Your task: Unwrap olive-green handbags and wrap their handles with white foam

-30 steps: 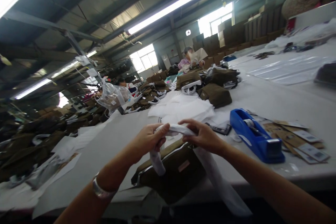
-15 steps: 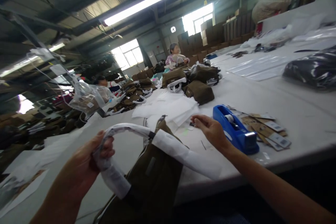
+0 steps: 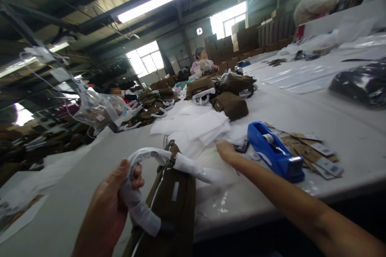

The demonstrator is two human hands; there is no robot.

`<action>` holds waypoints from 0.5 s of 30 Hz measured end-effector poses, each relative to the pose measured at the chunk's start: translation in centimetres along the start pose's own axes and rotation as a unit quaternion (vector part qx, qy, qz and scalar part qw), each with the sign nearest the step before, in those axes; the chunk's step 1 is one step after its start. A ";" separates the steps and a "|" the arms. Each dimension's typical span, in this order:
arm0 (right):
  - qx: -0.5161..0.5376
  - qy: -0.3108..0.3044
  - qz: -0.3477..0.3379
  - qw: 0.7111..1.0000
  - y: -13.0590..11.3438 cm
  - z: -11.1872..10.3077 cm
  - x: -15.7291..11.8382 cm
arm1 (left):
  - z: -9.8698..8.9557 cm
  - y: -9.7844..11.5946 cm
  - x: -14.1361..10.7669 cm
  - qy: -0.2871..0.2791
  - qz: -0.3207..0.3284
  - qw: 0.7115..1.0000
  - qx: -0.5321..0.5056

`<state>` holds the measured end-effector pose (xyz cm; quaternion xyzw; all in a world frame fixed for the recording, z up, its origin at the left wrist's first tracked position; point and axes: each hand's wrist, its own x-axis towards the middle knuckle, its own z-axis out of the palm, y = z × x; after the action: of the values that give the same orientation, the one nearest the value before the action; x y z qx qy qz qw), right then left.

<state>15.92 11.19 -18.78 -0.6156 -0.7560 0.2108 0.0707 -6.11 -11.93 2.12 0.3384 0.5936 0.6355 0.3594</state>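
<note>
My left hand [image 3: 114,196] is wrapped round the curved handle [image 3: 140,204] of an olive-brown bag [image 3: 177,217]. White paper covers most of this handle, and a second paper-wrapped strip [image 3: 193,168] sticks out to the right. The bag stands tilted at the table's near edge. Just right of it, my right hand [image 3: 226,151] is low over the table with its fingers curled, beside a flat black object [image 3: 242,146]. Its fingertips are hidden, so whatever they hold does not show. A blue tape dispenser [image 3: 274,152] stands to the right of that hand.
White paper sheets [image 3: 196,122] are spread beyond my hands, with more brown bags [image 3: 230,105] behind. Cardboard tags [image 3: 316,154] lie right of the dispenser. A black plastic-wrapped bundle [image 3: 358,82] is at far right. A person [image 3: 202,64] works across the table.
My right hand has turned and moved slightly left and down, its fingers now curled out of sight. The bag is more upright, and my left hand has shifted right with the handle.
</note>
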 end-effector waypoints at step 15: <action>0.392 0.033 -0.041 0.918 3.6 -4.2 -5.0 | 4.6 -0.7 0.9 -0.083 0.109 0.990 0.011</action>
<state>21.91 7.92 -15.68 -0.5135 -0.6347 0.4671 0.3396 -2.56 -8.81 1.77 0.4567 0.5281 0.6342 0.3321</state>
